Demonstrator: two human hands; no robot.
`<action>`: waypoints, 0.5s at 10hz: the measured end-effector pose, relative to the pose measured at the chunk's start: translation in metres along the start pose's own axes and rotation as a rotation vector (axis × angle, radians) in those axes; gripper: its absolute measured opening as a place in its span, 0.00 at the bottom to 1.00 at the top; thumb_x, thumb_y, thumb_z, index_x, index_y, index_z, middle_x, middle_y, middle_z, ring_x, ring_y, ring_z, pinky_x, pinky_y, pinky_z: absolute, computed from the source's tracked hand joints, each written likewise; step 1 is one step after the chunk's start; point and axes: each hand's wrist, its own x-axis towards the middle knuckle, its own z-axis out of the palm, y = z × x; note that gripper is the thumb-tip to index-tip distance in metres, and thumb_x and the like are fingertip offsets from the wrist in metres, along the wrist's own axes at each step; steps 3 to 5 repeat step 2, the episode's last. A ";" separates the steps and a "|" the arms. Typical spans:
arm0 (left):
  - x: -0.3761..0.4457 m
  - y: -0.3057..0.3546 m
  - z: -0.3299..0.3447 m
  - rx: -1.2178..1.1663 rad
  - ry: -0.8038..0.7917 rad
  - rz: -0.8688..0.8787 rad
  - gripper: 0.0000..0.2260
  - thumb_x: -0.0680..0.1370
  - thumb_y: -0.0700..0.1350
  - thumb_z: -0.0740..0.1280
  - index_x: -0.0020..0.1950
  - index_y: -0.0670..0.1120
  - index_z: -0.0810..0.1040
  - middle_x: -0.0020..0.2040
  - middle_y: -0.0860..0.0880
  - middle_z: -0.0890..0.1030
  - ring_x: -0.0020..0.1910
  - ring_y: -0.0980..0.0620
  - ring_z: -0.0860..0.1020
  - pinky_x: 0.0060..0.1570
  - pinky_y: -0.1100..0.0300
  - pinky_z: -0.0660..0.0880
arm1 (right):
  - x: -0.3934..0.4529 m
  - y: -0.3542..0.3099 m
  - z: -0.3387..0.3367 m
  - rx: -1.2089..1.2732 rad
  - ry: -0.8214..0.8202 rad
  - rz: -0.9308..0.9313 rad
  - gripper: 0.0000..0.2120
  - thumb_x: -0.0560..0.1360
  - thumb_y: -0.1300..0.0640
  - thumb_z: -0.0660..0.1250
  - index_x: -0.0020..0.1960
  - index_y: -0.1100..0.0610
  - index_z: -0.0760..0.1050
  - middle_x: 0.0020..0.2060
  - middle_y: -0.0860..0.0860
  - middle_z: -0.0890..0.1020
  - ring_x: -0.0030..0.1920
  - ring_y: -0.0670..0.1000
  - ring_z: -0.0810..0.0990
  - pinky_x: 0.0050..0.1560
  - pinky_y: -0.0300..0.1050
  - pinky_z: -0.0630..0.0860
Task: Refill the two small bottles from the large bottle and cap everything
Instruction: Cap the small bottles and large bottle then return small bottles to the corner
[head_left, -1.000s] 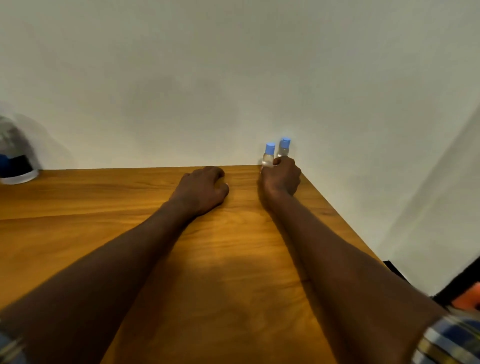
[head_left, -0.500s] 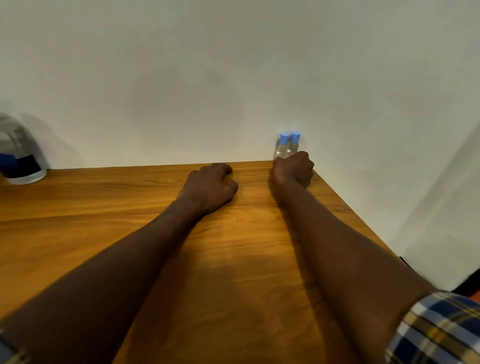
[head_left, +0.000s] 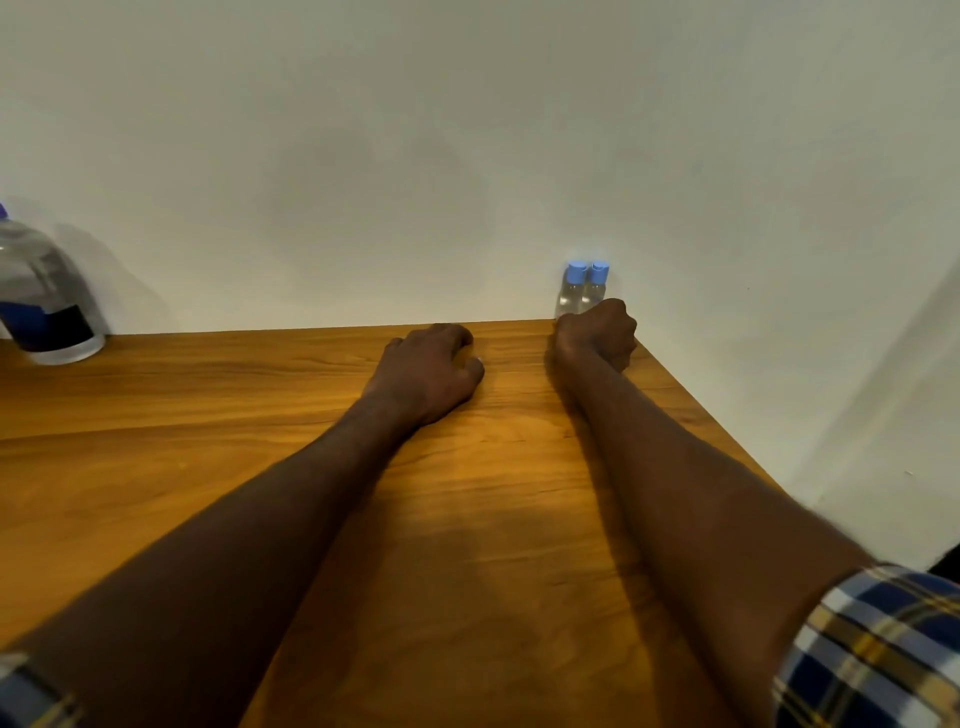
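Observation:
Two small clear bottles (head_left: 581, 291) with blue caps stand side by side at the table's far right corner, against the wall. My right hand (head_left: 597, 335) is curled around their lower parts, so only the caps and shoulders show above the knuckles. My left hand (head_left: 428, 371) rests on the wooden table (head_left: 208, 415) as a fist and holds nothing. The large clear bottle (head_left: 47, 306) with a blue label stands at the far left against the wall, partly cut off by the frame edge.
A plain white wall runs along the table's far edge. The table's right edge slants close past my right forearm, with floor beyond it. Plaid sleeve cuffs show at both lower corners.
My right hand has carried the two small bottles farther away, up to the wall at the far right corner. My left hand has stayed in place on the table.

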 end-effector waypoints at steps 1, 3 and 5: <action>0.000 0.000 -0.001 -0.008 -0.006 -0.013 0.22 0.83 0.59 0.62 0.74 0.50 0.74 0.73 0.48 0.77 0.71 0.44 0.75 0.72 0.43 0.70 | -0.002 0.000 -0.004 -0.016 -0.047 -0.018 0.19 0.77 0.54 0.77 0.63 0.59 0.78 0.61 0.56 0.83 0.60 0.58 0.83 0.52 0.47 0.78; -0.001 0.002 -0.003 -0.021 0.003 -0.011 0.22 0.83 0.58 0.62 0.74 0.49 0.75 0.73 0.47 0.77 0.70 0.44 0.75 0.71 0.44 0.71 | -0.014 0.006 -0.012 -0.014 -0.076 -0.047 0.20 0.76 0.52 0.77 0.63 0.60 0.78 0.60 0.57 0.83 0.60 0.58 0.83 0.48 0.47 0.76; -0.001 0.002 -0.003 -0.021 0.003 -0.011 0.22 0.83 0.58 0.62 0.74 0.49 0.75 0.73 0.47 0.77 0.70 0.44 0.75 0.71 0.44 0.71 | -0.014 0.006 -0.012 -0.014 -0.076 -0.047 0.20 0.76 0.52 0.77 0.63 0.60 0.78 0.60 0.57 0.83 0.60 0.58 0.83 0.48 0.47 0.76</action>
